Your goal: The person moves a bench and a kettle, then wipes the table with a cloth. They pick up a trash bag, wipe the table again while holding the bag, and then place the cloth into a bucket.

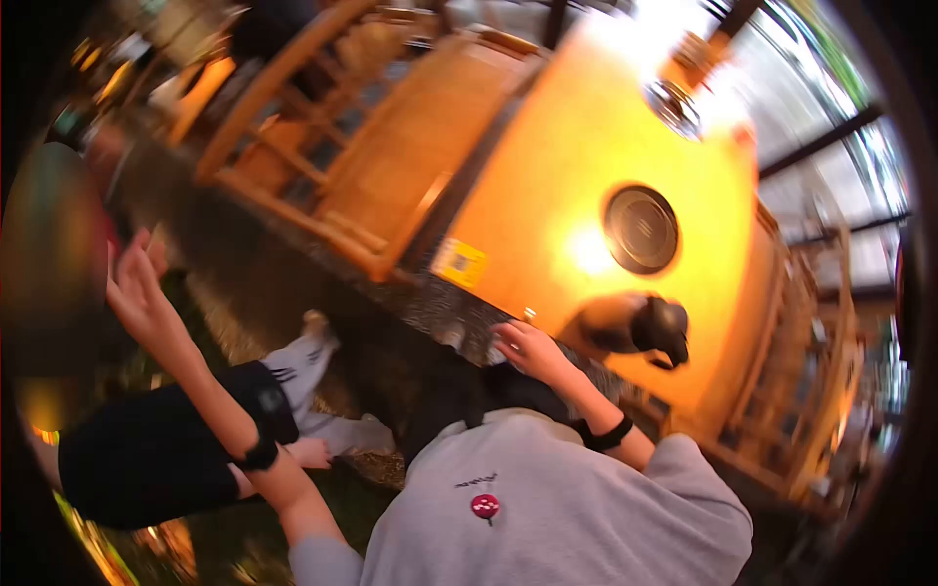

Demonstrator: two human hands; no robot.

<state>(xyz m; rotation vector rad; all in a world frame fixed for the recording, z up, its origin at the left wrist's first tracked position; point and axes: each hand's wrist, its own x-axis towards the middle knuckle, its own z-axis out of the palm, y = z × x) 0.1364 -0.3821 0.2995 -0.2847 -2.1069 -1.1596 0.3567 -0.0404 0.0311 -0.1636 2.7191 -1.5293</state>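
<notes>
My left hand (145, 288) is raised at the far left, fingers stretched and apart, beside a dark blurred shape and another person. My right hand (532, 352) hangs by the near edge of the wooden table (528, 225), its fingers loosely bent and apart. A small bright object (529, 314) shows just above its knuckles, too blurred to name. To the right of this hand, a jug-like vessel (611, 325) with a black top and handle stands on the table.
A dark round plate (641, 230) lies on the tabletop, with a yellow card (458, 264) at the corner. Farther back is a shiny metal item (672, 107). Wooden chairs (391, 166) flank the table. A person in black clothing (156, 444) is close at my left.
</notes>
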